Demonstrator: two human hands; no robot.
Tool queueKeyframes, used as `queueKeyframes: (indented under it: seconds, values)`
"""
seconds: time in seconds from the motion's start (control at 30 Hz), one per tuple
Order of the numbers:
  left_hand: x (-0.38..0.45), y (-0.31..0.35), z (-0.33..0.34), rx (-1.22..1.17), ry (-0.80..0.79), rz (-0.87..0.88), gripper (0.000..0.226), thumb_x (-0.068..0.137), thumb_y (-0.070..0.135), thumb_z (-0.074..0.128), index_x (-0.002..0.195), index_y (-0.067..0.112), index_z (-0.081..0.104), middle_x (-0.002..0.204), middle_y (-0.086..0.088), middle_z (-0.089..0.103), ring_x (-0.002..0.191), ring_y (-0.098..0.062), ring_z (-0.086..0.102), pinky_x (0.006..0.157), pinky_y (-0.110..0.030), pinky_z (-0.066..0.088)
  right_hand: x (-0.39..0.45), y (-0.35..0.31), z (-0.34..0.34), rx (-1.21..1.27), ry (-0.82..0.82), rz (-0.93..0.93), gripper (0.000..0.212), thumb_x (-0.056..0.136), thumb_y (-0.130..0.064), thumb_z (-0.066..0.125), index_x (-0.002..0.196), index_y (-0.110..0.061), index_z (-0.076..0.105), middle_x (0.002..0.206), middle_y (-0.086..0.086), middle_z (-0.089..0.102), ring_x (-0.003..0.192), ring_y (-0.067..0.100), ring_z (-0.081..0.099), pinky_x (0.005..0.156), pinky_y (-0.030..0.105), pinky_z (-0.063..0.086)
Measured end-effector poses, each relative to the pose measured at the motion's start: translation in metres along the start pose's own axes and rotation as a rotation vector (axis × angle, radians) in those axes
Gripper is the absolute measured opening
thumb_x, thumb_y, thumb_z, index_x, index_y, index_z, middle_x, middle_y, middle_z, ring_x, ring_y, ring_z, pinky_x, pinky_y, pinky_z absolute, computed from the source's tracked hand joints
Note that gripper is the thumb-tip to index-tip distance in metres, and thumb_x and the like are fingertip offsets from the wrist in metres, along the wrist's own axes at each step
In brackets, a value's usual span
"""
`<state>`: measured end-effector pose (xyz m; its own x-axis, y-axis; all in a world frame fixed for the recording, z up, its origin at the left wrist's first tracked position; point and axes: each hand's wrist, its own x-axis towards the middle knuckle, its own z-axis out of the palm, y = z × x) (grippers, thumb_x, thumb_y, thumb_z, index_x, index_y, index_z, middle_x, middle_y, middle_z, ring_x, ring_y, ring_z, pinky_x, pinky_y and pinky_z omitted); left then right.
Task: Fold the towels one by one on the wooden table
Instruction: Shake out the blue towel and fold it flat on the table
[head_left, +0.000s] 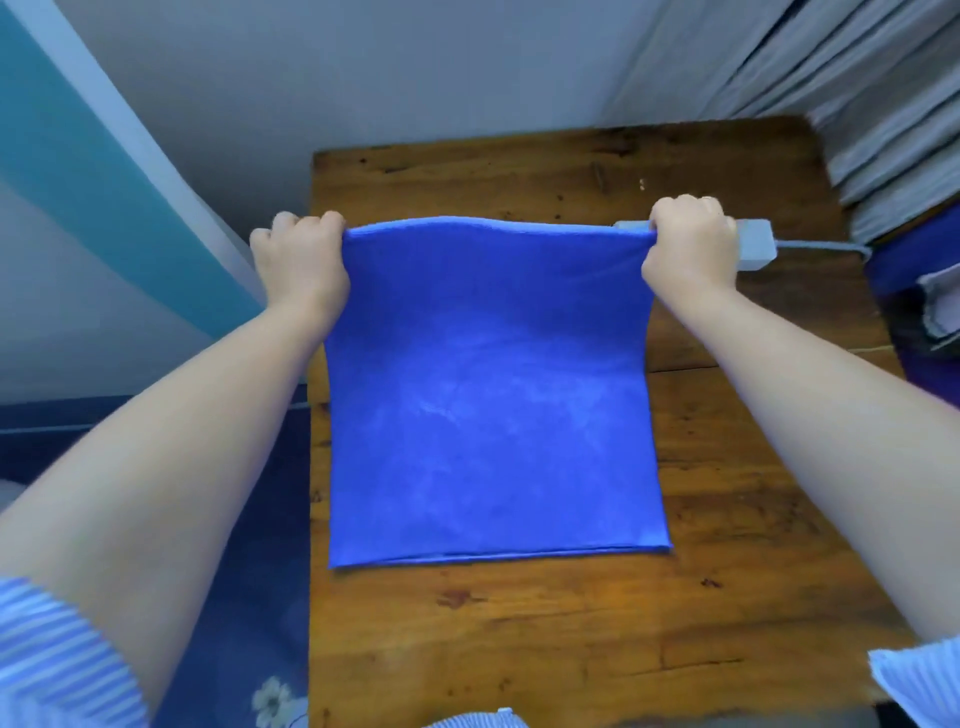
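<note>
Our left hand (298, 254) and right hand (688, 244) each have a grip pinched tight on one far corner of the blue towel (488, 405), fingers curled over the hem, and between them the far edge is lifted and pulled nearly taut. From that edge the cloth slopes down toward us; its near half lies flat on the wooden surface (571, 634), the near hem showing what looks like two layers. We judge the towel light, soft and limp: it sags wherever unsupported, so corners are the place to hold it. Beyond the towel's right corner, partly behind our right hand, sits a grey power strip (753, 244).
</note>
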<state>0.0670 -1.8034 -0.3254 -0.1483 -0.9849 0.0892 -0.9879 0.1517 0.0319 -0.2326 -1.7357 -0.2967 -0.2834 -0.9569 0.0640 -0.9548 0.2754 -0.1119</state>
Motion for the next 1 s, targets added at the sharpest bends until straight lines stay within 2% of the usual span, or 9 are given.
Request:
queueKeyframes:
  seconds: [0.07, 0.2, 0.3, 0.43, 0.53, 0.6, 0.7, 0.8, 1.0]
  values:
    - [-0.004, -0.002, -0.003, -0.051, 0.056, 0.01, 0.023, 0.082, -0.005, 0.04, 0.097, -0.004, 0.058, 0.095, -0.026, 0.062, 0.096, -0.039, 0.048, 0.072, -0.043, 0.031, -0.007, 0.001, -0.007, 0.021, 0.066, 0.011, 0.012, 0.081, 0.005, 0.049, 0.091, 0.004, 0.056, 0.098, 0.024, 0.059, 0.097, 0.039, 0.048, 0.077, 0.042, 0.04]
    - [-0.057, -0.018, 0.012, -0.109, -0.042, 0.087, 0.023, 0.092, 0.011, 0.044, 0.099, -0.004, 0.06, 0.097, -0.025, 0.06, 0.096, -0.036, 0.049, 0.073, -0.044, 0.032, -0.047, 0.013, 0.002, 0.02, 0.03, 0.02, 0.014, 0.076, 0.005, 0.053, 0.089, 0.005, 0.057, 0.096, 0.025, 0.058, 0.096, 0.04, 0.048, 0.077, 0.042, 0.039]
    - [-0.105, -0.033, 0.021, -0.139, -0.134, 0.181, 0.013, 0.084, -0.001, 0.054, 0.091, -0.008, 0.061, 0.088, -0.028, 0.06, 0.088, -0.04, 0.052, 0.071, -0.048, 0.039, -0.094, 0.025, 0.021, -0.024, -0.046, 0.0, 0.013, 0.07, 0.009, 0.051, 0.081, 0.007, 0.057, 0.09, 0.026, 0.057, 0.091, 0.041, 0.048, 0.075, 0.042, 0.036]
    - [-0.147, -0.047, 0.022, -0.157, -0.173, 0.328, 0.013, 0.062, -0.02, 0.063, 0.069, -0.009, 0.059, 0.064, -0.026, 0.056, 0.064, -0.04, 0.055, 0.052, -0.045, 0.045, -0.145, 0.034, 0.043, -0.079, -0.132, -0.006, 0.013, 0.066, 0.01, 0.049, 0.077, 0.008, 0.057, 0.084, 0.026, 0.057, 0.087, 0.041, 0.048, 0.073, 0.043, 0.033]
    - [-0.167, -0.046, 0.017, -0.188, -0.17, 0.352, 0.02, 0.053, -0.025, 0.062, 0.059, -0.007, 0.055, 0.055, -0.022, 0.052, 0.055, -0.036, 0.052, 0.043, -0.039, 0.043, -0.17, 0.039, 0.049, -0.049, -0.104, -0.029, 0.011, 0.062, 0.013, 0.051, 0.07, 0.008, 0.055, 0.075, 0.027, 0.055, 0.077, 0.041, 0.05, 0.068, 0.041, 0.036]
    - [-0.178, -0.045, 0.014, -0.201, -0.193, 0.342, 0.023, 0.049, -0.026, 0.06, 0.055, -0.006, 0.051, 0.052, -0.021, 0.049, 0.052, -0.034, 0.05, 0.04, -0.03, 0.034, -0.183, 0.042, 0.047, -0.01, -0.017, -0.113, 0.011, 0.055, 0.014, 0.049, 0.062, 0.007, 0.053, 0.065, 0.025, 0.053, 0.066, 0.039, 0.052, 0.063, 0.038, 0.041]
    - [-0.194, -0.046, 0.01, -0.177, -0.237, 0.379, 0.03, 0.041, -0.028, 0.062, 0.05, -0.003, 0.047, 0.046, -0.018, 0.047, 0.047, -0.031, 0.049, 0.041, -0.019, 0.019, -0.201, 0.045, 0.043, -0.014, 0.048, -0.244, 0.013, 0.045, 0.012, 0.049, 0.056, 0.005, 0.051, 0.056, 0.023, 0.051, 0.055, 0.036, 0.053, 0.056, 0.036, 0.045]
    - [-0.203, -0.05, 0.014, -0.131, -0.269, 0.411, 0.033, 0.036, -0.03, 0.063, 0.049, -0.003, 0.049, 0.045, -0.018, 0.048, 0.045, -0.03, 0.05, 0.039, -0.024, 0.031, -0.213, 0.048, 0.045, -0.06, -0.019, -0.253, 0.017, 0.047, 0.018, 0.061, 0.059, 0.007, 0.054, 0.059, 0.024, 0.054, 0.058, 0.039, 0.054, 0.056, 0.037, 0.046]
    - [-0.208, -0.051, 0.024, -0.069, -0.281, 0.427, 0.032, 0.038, -0.03, 0.064, 0.051, -0.004, 0.052, 0.047, -0.019, 0.05, 0.048, -0.032, 0.052, 0.041, -0.025, 0.032, -0.226, 0.049, 0.052, -0.083, -0.012, -0.282, 0.023, 0.043, 0.016, 0.068, 0.06, 0.007, 0.054, 0.059, 0.024, 0.055, 0.056, 0.038, 0.056, 0.055, 0.037, 0.047]
